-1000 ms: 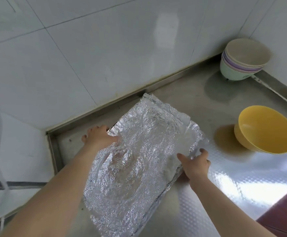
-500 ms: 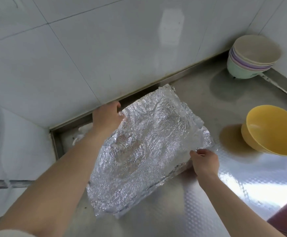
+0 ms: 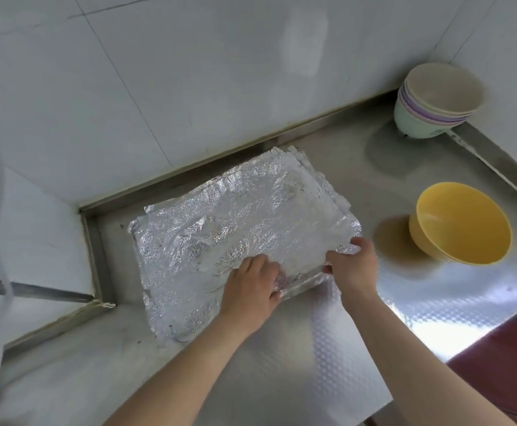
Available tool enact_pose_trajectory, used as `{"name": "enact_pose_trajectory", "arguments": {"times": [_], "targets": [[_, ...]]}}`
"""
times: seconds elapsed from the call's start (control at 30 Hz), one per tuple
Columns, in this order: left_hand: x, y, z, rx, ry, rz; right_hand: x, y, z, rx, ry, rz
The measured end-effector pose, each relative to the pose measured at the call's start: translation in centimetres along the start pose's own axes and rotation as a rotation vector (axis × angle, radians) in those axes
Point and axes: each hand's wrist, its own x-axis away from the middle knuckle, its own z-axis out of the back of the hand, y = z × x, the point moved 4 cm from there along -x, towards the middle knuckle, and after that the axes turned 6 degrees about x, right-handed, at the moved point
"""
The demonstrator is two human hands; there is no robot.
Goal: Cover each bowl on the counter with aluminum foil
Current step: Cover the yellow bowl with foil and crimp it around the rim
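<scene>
The foil stack (image 3: 235, 229) lies flat on the counter (image 3: 328, 348) near the yellow bowl (image 3: 460, 222), its near corner pinched by the right hand (image 3: 354, 265), its near edge gripped by the left hand (image 3: 251, 281). Sheets may lift together (several ragged layers show), or the corner tear

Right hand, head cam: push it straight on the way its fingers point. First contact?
The foil stack, whose near right corner the right hand pinches. Further on that line, probably the steel rear lip below the tiled wall; depth is unclear. The yellow bowl sits off to the right.
</scene>
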Motion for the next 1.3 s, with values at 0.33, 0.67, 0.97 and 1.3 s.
{"name": "enact_pose_trajectory", "arguments": {"times": [0.33,0.67,0.97,1.3], "targets": [[0.8,2.1,3.3,0.048,0.280,0.011,2.7,-4.5,0.4,-0.259,-0.287,0.133],[2.2,5.3,18.2,-0.046,0.240,-0.037,2.1,-7.1,5.3,-0.196,-0.613,0.211],[3.1,7.7,27.2,1.011,0.319,0.042,-0.1,-12.0,9.4,-0.200,-0.801,0.279],[1.7,3.9,18.8,1.553,0.651,0.439,-1.8,-13.9,13.3,0.060,-0.729,0.586]]}}
